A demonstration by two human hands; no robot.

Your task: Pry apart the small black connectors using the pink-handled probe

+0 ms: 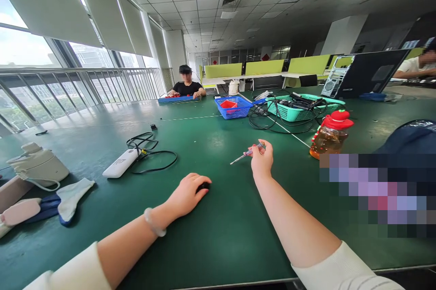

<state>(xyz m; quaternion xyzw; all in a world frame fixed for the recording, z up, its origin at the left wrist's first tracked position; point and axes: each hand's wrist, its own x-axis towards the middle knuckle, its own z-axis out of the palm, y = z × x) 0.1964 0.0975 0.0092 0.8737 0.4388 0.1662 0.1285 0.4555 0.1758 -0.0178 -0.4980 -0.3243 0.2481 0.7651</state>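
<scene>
On the green tabletop (218,235), my left hand (187,194) is closed around a small black object (203,186), mostly covered by the fingers, so its kind is hard to make out. A pale bangle circles that wrist. Held up to the right, my right hand (263,159) grips a screwdriver (242,157) by its clear handle. Its thin metal shaft points left and down, above the table and apart from the black object.
A white power bank (122,163) with a black cable lies left. Beyond are a blue basket (235,112), a green basket (289,113) of cables, and a red-lidded bottle (330,138). A beige device (39,165) stands far left. Another person (185,86) sits across.
</scene>
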